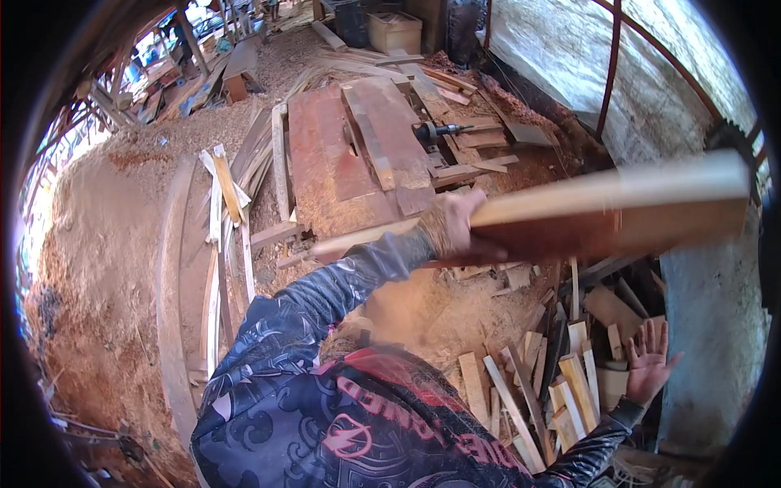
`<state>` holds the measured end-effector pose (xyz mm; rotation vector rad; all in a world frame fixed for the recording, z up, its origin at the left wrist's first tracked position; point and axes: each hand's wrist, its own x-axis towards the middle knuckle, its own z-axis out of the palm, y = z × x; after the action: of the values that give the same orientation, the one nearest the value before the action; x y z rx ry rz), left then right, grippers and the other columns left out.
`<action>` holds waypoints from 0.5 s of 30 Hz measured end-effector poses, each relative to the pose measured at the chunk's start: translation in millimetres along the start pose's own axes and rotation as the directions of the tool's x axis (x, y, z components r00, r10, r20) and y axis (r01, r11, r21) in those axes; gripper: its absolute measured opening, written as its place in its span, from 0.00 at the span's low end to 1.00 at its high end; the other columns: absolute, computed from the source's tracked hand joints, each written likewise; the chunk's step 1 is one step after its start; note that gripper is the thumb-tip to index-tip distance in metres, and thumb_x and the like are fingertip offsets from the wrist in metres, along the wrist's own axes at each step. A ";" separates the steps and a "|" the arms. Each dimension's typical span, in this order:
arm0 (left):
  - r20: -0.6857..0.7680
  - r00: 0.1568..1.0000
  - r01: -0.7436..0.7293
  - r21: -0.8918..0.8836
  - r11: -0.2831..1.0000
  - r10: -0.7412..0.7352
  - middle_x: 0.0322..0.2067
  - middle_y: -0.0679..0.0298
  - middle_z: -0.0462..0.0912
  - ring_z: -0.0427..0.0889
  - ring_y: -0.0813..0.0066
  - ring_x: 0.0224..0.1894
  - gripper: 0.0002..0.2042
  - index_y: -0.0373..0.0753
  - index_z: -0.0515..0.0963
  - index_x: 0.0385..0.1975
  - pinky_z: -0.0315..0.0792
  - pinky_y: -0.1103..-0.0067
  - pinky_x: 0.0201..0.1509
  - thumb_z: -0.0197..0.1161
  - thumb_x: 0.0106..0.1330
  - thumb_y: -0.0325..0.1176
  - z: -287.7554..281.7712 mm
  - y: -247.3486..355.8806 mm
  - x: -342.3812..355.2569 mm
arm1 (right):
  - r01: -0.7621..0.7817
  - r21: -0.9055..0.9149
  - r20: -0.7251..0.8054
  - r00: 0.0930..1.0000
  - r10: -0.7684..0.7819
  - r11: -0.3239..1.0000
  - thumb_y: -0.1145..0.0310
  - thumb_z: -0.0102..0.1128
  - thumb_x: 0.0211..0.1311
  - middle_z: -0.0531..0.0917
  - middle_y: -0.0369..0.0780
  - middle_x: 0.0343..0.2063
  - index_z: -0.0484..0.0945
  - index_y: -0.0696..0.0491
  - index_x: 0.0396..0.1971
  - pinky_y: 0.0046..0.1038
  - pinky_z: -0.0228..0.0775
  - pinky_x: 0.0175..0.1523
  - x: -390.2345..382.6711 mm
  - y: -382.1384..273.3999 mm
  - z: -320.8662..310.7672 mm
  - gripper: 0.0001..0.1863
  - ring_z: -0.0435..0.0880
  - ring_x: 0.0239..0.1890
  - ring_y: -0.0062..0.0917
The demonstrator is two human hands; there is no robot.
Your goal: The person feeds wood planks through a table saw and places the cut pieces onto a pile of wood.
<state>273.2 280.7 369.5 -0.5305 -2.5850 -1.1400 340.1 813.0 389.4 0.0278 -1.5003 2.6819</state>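
My left hand (462, 221) reaches across in front of me and grips the upper edge of a long, thick wooden plank (569, 232). The plank has a pale edge and a reddish-brown face, and it slants up to the right, its right end smeared by motion. Its left end lies close to the near edge of a reddish worktop of boards (325, 163). Lower right, my right hand (648, 362) is raised with its palm showing and its fingers spread, holding nothing. Upright wood offcuts (573, 386) stand just left of it.
A dark power tool (439, 130) lies on boards at the worktop's right side. Thin strips (215, 244) and a long curved board (172, 285) lie at left on sawdust-covered ground. A pale sheet wall (561, 49) hangs at right. A box (394, 32) stands at the back.
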 end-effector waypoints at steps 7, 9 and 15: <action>0.449 0.843 -0.438 0.249 0.864 0.297 0.29 0.61 0.80 0.82 0.59 0.33 0.26 0.41 0.74 0.34 0.75 0.66 0.37 0.74 0.44 0.54 128.7 -79.1 -34.1 | -0.581 0.115 -0.429 0.703 0.568 0.806 0.31 0.47 0.62 0.79 0.40 0.55 0.73 0.47 0.58 0.53 0.70 0.57 -93.3 119.9 -125.8 0.38 0.77 0.56 0.38; 0.558 0.723 -0.584 0.181 0.791 0.407 0.30 0.62 0.79 0.81 0.59 0.35 0.27 0.42 0.74 0.35 0.75 0.66 0.38 0.75 0.43 0.54 156.0 -114.9 -46.3 | -0.665 0.325 -0.438 0.525 0.730 0.673 0.36 0.54 0.60 0.80 0.40 0.51 0.76 0.45 0.54 0.52 0.70 0.54 -136.3 194.9 -141.8 0.32 0.77 0.53 0.39; 0.769 0.532 -0.629 0.079 0.773 0.354 0.41 0.63 0.78 0.77 0.63 0.47 0.27 0.46 0.74 0.41 0.71 0.65 0.52 0.75 0.43 0.49 192.8 -203.5 -74.7 | -0.714 0.516 -0.419 0.272 0.866 0.474 0.57 0.54 0.61 0.82 0.46 0.47 0.78 0.54 0.48 0.46 0.74 0.57 -210.7 326.4 -126.6 0.20 0.80 0.50 0.42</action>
<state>234.7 281.6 82.0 -1.8056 -2.7743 -0.2332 530.1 739.9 35.1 -1.9795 -1.0502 2.8668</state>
